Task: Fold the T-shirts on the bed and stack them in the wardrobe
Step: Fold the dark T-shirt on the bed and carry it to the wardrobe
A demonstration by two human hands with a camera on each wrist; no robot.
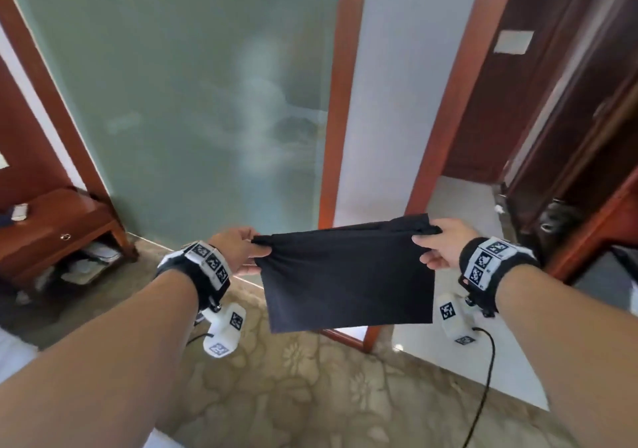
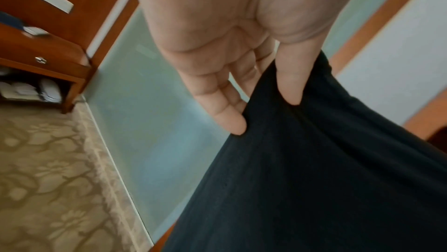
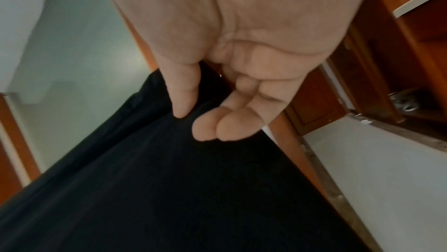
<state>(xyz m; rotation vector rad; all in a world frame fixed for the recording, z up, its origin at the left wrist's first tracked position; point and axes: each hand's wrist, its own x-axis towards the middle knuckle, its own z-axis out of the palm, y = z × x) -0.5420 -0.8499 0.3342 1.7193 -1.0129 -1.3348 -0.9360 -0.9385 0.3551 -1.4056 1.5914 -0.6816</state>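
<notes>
The person is standing on the patterned carpet [image 1: 310, 396] holding a folded black T-shirt [image 1: 348, 275] up in the air, stretched between both hands in front of a frosted glass panel [image 1: 179, 102]. Left hand [image 1: 238, 252] has its thumb and fingers pinched on the left top corner, where the cloth bunches up a bit. Right hand [image 1: 440, 245] is pinching the right top corner the same way, and the wrist view shows the thumb [image 3: 184, 93] pressed onto the fabric. The rest of the shirt just hangs below as a neat rectangle.

Looks like the carry-to-the-wardrobe bit. Probably the trick here is keeping both corners level and the top edge taut so the layers don't slide apart. The bunched left corner seems like the weak spot. No wardrobe shelf is clearly in view, just dark wooden doors [image 1: 538, 102] off to the right and a wooden bedside table [image 1: 58, 226] on the left.
</notes>
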